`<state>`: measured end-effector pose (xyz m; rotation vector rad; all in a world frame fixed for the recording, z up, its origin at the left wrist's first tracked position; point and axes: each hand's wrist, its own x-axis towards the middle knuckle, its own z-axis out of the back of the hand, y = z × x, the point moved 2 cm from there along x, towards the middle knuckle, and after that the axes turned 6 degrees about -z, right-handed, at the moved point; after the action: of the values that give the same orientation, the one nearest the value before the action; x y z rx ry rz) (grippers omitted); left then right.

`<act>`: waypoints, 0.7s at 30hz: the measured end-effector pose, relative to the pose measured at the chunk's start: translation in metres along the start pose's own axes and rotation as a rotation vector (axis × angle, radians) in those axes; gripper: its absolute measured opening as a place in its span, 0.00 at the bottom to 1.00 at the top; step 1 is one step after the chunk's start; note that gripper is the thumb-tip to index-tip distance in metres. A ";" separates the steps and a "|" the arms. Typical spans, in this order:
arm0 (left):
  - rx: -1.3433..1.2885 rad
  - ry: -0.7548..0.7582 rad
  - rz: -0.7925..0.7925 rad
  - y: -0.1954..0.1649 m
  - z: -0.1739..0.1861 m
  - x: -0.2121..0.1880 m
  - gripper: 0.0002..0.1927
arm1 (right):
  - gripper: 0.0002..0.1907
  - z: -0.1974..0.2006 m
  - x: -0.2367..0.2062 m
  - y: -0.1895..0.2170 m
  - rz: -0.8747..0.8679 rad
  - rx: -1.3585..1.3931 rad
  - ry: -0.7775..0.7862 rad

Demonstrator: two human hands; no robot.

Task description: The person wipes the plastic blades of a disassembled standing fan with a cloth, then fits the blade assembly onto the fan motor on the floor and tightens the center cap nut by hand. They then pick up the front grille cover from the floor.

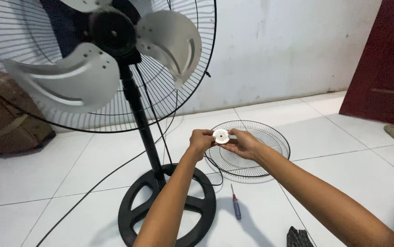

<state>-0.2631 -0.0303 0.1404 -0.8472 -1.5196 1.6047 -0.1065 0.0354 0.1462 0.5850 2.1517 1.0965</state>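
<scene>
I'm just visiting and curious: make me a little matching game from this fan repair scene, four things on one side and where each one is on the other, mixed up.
Things:
1. small white disc
2. screwdriver
3. round wire grille
4. brown bag

Places:
A. lying flat on the tiled floor behind the hands
B. against the wall at the far left
C. held between the left hand and right hand
D. on the floor beside the fan's black round base

Pairs: 1-C, 2-D, 3-A, 4-B
</scene>
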 end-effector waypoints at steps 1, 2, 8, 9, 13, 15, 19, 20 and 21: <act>-0.014 0.001 -0.011 -0.006 0.003 -0.004 0.13 | 0.22 -0.006 -0.007 0.004 0.006 -0.007 0.012; -0.027 0.001 -0.022 -0.012 0.007 -0.008 0.13 | 0.22 -0.012 -0.013 0.007 0.009 0.008 0.026; -0.114 0.028 -0.189 -0.052 0.040 -0.020 0.13 | 0.21 -0.059 -0.040 0.022 0.062 0.109 0.090; -0.123 0.022 -0.220 -0.060 0.045 -0.021 0.13 | 0.22 -0.069 -0.043 0.023 0.082 0.113 0.141; -0.182 -0.034 -0.332 -0.092 0.070 -0.025 0.14 | 0.24 -0.104 -0.049 0.037 0.142 0.083 0.251; -0.215 -0.072 -0.391 -0.105 0.082 -0.028 0.14 | 0.24 -0.120 -0.051 0.046 0.193 0.082 0.364; -0.345 -0.129 -0.495 -0.126 0.103 -0.030 0.13 | 0.23 -0.146 -0.053 0.059 0.308 -0.021 0.405; -0.399 -0.141 -0.510 -0.130 0.108 -0.029 0.13 | 0.23 -0.152 -0.052 0.061 0.331 -0.030 0.412; -0.433 -0.162 -0.517 -0.133 0.112 -0.028 0.13 | 0.24 -0.159 -0.050 0.064 0.354 -0.039 0.418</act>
<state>-0.3353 -0.1093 0.2802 -0.4858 -2.0427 1.0000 -0.1792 -0.0474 0.2866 0.7967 2.4292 1.5632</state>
